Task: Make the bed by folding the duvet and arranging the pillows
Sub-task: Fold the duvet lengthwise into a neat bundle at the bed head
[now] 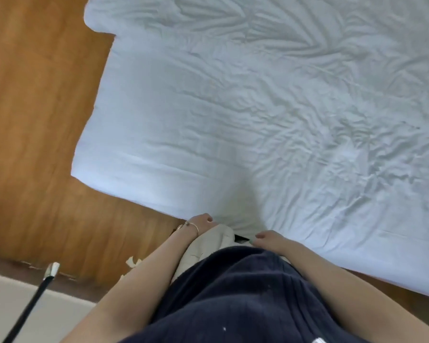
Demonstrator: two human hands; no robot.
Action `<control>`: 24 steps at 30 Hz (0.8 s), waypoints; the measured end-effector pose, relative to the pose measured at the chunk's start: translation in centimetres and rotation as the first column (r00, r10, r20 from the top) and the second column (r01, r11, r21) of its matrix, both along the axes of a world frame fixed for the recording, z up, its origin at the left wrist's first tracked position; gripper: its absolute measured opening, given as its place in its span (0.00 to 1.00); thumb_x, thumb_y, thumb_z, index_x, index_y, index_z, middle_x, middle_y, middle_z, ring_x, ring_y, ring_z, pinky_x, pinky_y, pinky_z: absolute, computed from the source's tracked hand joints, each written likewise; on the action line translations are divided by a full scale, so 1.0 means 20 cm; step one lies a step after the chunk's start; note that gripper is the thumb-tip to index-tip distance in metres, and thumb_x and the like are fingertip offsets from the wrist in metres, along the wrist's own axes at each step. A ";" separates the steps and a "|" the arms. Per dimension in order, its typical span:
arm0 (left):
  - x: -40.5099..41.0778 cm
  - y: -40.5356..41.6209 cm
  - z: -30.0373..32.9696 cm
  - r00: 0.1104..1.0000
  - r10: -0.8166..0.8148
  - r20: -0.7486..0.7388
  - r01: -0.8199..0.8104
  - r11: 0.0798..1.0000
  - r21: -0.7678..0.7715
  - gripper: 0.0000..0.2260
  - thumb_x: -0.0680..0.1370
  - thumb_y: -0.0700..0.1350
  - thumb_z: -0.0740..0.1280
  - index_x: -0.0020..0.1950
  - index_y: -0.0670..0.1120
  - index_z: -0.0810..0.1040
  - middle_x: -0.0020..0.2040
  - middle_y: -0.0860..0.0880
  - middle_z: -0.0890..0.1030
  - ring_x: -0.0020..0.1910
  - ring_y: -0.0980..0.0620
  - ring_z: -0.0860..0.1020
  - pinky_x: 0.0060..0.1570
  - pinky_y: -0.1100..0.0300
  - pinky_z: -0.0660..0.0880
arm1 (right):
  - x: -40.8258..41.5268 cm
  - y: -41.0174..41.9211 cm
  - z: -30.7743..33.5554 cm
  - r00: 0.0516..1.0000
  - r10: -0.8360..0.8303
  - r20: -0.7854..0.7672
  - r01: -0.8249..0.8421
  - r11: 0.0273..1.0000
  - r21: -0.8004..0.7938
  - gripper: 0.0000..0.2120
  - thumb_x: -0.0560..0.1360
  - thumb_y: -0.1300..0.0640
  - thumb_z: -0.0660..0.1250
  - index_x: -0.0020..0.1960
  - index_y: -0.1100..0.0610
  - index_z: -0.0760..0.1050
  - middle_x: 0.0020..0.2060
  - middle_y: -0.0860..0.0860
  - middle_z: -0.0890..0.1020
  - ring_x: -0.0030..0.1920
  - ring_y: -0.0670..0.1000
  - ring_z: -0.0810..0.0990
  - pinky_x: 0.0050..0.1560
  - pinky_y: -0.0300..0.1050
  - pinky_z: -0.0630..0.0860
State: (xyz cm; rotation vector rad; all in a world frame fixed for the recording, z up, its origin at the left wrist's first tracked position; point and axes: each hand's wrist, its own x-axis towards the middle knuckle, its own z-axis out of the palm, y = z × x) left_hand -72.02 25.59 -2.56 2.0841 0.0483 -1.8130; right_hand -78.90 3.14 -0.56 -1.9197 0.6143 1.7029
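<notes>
A white, creased duvet [270, 107] covers the bed and fills most of the view; its near edge runs diagonally just in front of my body. My left hand [203, 222], with a thin bracelet on the wrist, is curled at that edge. My right hand [268, 240] is curled at the same edge a little to the right. The fabric puckers into a fold that runs towards the gap between both hands. My fingertips are tucked out of sight under the cloth. No pillow is in view.
Wooden floor [35, 120] lies left of the bed and under its near edge. A black rod with a metal tip [50, 269] slants across the lower left, over a pale surface [10, 305]. Small pale scraps [133, 262] lie on the floor by my left arm.
</notes>
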 end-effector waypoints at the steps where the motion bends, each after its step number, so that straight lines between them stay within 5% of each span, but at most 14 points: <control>1: 0.00 0.03 0.00 1.000 -0.031 0.000 0.031 0.999 -0.006 0.13 0.81 0.53 0.57 0.61 0.49 0.73 0.57 0.49 0.76 0.57 0.48 0.72 0.56 0.58 0.66 | 0.02 0.05 0.00 1.000 0.021 0.015 -0.021 0.999 0.024 0.17 0.74 0.44 0.64 0.57 0.52 0.76 0.56 0.49 0.78 0.65 0.55 0.73 0.59 0.45 0.68; 5: 0.08 0.18 0.08 0.997 -0.062 0.051 0.058 0.996 0.062 0.17 0.80 0.55 0.58 0.66 0.50 0.71 0.63 0.49 0.75 0.64 0.48 0.72 0.59 0.57 0.67 | 0.18 0.21 0.01 0.989 0.105 0.102 -0.116 0.987 0.110 0.11 0.75 0.45 0.64 0.42 0.53 0.73 0.45 0.49 0.75 0.51 0.52 0.73 0.49 0.43 0.67; 8: 0.08 0.36 0.18 0.997 -0.009 0.081 -0.002 0.990 0.141 0.22 0.79 0.58 0.59 0.70 0.49 0.69 0.67 0.50 0.73 0.65 0.48 0.71 0.61 0.56 0.67 | 0.31 0.36 0.04 0.974 0.161 0.161 -0.191 0.962 0.195 0.15 0.76 0.47 0.65 0.53 0.58 0.78 0.51 0.53 0.78 0.54 0.54 0.76 0.53 0.45 0.70; 12: 0.08 0.56 0.22 0.995 0.085 0.059 -0.094 0.979 0.183 0.22 0.78 0.58 0.58 0.67 0.49 0.74 0.67 0.52 0.73 0.65 0.48 0.71 0.66 0.53 0.66 | 0.41 0.58 0.10 0.954 0.211 0.211 -0.253 0.946 0.201 0.16 0.76 0.52 0.64 0.33 0.56 0.65 0.32 0.50 0.68 0.35 0.50 0.66 0.36 0.45 0.62; 16: 0.15 0.71 0.15 0.989 0.069 0.128 -0.097 0.970 0.223 0.21 0.78 0.57 0.59 0.66 0.48 0.74 0.67 0.48 0.73 0.65 0.46 0.70 0.65 0.55 0.66 | 0.46 0.72 0.09 0.952 0.235 0.194 -0.271 0.943 0.191 0.13 0.77 0.50 0.63 0.40 0.59 0.73 0.38 0.52 0.73 0.42 0.52 0.71 0.40 0.44 0.67; 19: 0.24 0.86 0.13 0.989 0.016 0.147 -0.049 0.973 0.226 0.19 0.79 0.55 0.58 0.67 0.48 0.73 0.67 0.48 0.72 0.65 0.46 0.69 0.60 0.56 0.65 | 0.51 0.82 0.03 0.953 0.250 0.172 -0.270 0.957 0.102 0.16 0.78 0.48 0.63 0.37 0.57 0.70 0.36 0.50 0.70 0.37 0.50 0.69 0.35 0.41 0.65; 22: 0.40 1.07 0.06 0.995 -0.029 0.095 0.010 0.981 0.193 0.18 0.79 0.54 0.58 0.64 0.47 0.74 0.65 0.48 0.74 0.62 0.47 0.72 0.57 0.55 0.66 | 0.59 1.01 -0.06 0.961 0.242 0.132 -0.245 0.969 0.009 0.22 0.76 0.45 0.64 0.58 0.63 0.76 0.51 0.56 0.78 0.46 0.52 0.72 0.46 0.43 0.68; 24: 0.54 1.24 0.02 0.994 -0.059 0.094 0.045 0.988 0.149 0.17 0.79 0.52 0.57 0.61 0.46 0.76 0.62 0.48 0.76 0.61 0.47 0.73 0.57 0.54 0.66 | 0.66 1.20 -0.08 0.968 0.215 0.133 -0.211 0.977 -0.040 0.26 0.75 0.46 0.65 0.64 0.63 0.73 0.56 0.56 0.78 0.49 0.53 0.72 0.48 0.43 0.67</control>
